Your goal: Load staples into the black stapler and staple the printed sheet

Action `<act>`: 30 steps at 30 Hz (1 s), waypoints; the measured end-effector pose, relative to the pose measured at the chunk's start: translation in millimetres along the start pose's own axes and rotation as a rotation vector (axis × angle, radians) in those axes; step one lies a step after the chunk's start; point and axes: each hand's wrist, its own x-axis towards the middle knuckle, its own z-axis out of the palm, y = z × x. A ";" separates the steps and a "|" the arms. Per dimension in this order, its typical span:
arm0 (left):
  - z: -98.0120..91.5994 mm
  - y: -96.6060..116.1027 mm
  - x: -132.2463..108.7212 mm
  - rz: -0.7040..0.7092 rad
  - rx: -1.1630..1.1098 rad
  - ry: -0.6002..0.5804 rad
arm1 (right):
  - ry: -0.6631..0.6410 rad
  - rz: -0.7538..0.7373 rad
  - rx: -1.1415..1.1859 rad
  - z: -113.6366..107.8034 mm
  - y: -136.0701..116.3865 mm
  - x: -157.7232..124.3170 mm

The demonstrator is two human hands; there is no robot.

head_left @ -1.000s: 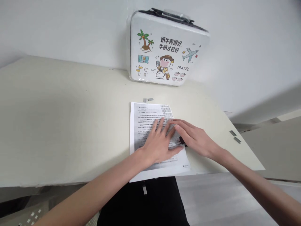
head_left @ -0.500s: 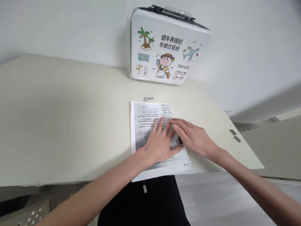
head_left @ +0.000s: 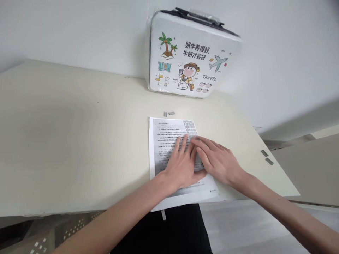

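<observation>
A sheet of printed paper lies on the table, its near edge hanging a little over the front. My left hand rests flat on its middle, fingers spread and thumb pointing right. Over the paper's right edge lies my right hand, palm down, its stretched fingers close together and touching the left hand's index finger. What is under the right palm is hidden. Two small grey strips, like staple strips, lie just beyond the sheet's top edge. Two more grey strips sit near the table's right end.
A white case with cartoon travel prints and a black handle stands at the back against the wall. The pale table stretches to the left. Below its front edge my dark-clothed lap shows.
The view has shifted slightly, so everything sits a little lower and further right. A dark patch seen beside the right hand on the paper is now covered. Both hands stay on the sheet.
</observation>
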 end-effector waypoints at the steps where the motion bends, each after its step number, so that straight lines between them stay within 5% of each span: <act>1: -0.1 -0.2 -0.1 -0.002 -0.001 0.001 | 0.002 -0.006 -0.024 0.5 -1.4 0.5; 10: -0.9 -2.2 -1.0 0.007 0.025 -0.028 | 0.077 -0.061 -0.184 13.3 -11.8 4.7; 17: -1.4 -3.3 -1.6 -0.009 0.017 -0.027 | 0.143 0.014 -0.006 5.7 -9.3 5.1; 22: -4.5 -5.9 -10.2 -0.013 -0.011 0.002 | 0.275 -0.011 0.326 -0.9 7.5 -17.5; 30: -18.8 -10.6 -28.0 0.037 -0.030 -0.062 | 0.314 -0.192 0.276 23.4 51.3 -64.3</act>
